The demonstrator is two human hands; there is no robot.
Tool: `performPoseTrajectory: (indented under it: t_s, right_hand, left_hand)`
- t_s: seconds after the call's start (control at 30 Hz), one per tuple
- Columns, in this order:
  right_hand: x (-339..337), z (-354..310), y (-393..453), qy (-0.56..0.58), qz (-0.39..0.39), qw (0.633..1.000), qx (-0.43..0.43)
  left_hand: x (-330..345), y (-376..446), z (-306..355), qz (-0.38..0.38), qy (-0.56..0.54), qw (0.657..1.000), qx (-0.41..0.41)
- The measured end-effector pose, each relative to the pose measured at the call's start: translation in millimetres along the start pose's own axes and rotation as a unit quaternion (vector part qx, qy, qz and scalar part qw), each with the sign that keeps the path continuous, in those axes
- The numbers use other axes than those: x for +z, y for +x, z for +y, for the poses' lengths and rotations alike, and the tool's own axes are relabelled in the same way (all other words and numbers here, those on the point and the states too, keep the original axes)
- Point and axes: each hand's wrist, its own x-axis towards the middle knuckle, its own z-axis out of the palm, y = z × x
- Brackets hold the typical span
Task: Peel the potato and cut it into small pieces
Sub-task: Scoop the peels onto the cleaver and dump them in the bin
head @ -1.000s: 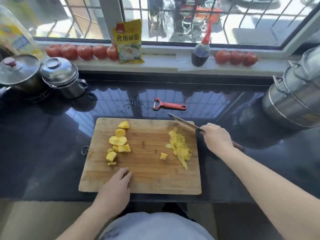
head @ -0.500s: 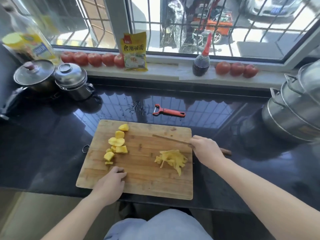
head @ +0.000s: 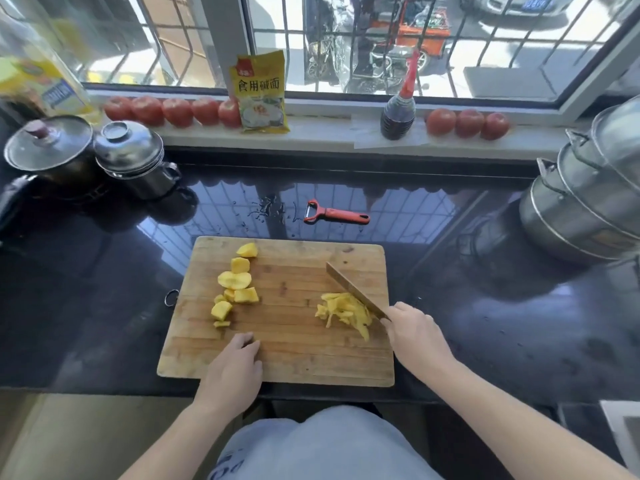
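Note:
A wooden cutting board lies on the black counter. Several yellow potato chunks sit in a loose line on its left half. A heap of thin potato strips lies on the right half. My right hand grips the handle of a knife, whose blade slants up to the left along the far side of the strips. My left hand rests on the board's near left part, fingers loosely bent, holding nothing. A red peeler lies on the counter behind the board.
Two lidded pots stand at the back left, and stacked steel steamers at the right. Tomatoes, a yellow packet and a sauce bottle line the windowsill. Water drops lie beside the peeler.
The knife has pushed the strips toward the board's near right, then swung so its blade slants beside the heap. My left hand stays on the board's near edge.

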Motion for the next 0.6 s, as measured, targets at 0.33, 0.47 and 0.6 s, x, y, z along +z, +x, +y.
performPoseTrajectory:
  t_s: [0.33,0.47,0.6]
  right_hand:
    - [3,14,-43,0.4,0.058,0.853,0.33]
    - [32,21,-56,0.439,0.052,0.832,0.336]
    - [53,16,-58,0.44,0.045,0.837,0.324]
  left_hand:
    - [18,18,66,0.082,-0.21,0.967,0.12]
    - [37,41,95,0.081,-0.225,0.959,0.153]
    - [51,62,108,0.071,-0.215,0.962,0.155]
